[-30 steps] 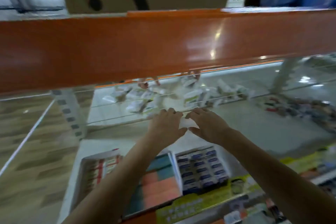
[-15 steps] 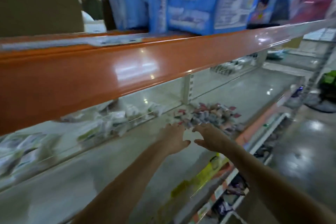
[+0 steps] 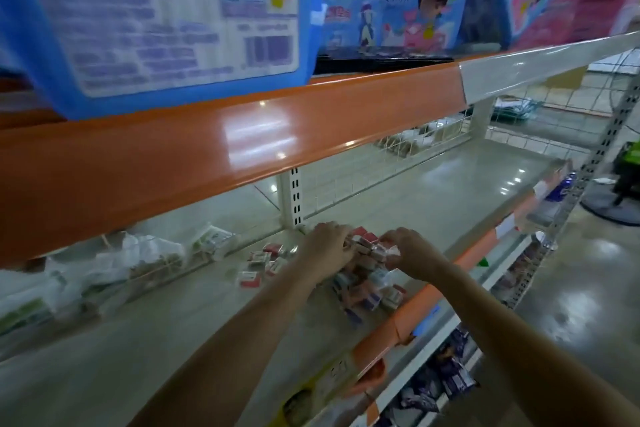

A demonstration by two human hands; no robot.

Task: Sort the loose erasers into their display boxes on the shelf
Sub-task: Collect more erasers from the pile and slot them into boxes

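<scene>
A heap of small loose erasers (image 3: 363, 279) in red, white and blue sleeves lies on the pale shelf board (image 3: 433, 198). A few more erasers (image 3: 258, 258) are scattered just left of the heap. My left hand (image 3: 327, 248) lies on the heap's left side with fingers curled over erasers. My right hand (image 3: 408, 253) reaches into the heap's right side, its fingers bent around erasers and a bit of clear wrap. No display box is visible beside the heap.
An orange shelf edge (image 3: 242, 139) hangs low above the hands. Blue packages (image 3: 166, 17) stand on the upper shelf. Clear bags of goods (image 3: 145, 260) lie at the back left behind a wire divider (image 3: 391, 163). Goods fill the lower shelf (image 3: 446, 378).
The view swung right, from the eraser boxes on the lower shelf to the loose heap. Both hands moved forward from above the shelf and now lie on the erasers.
</scene>
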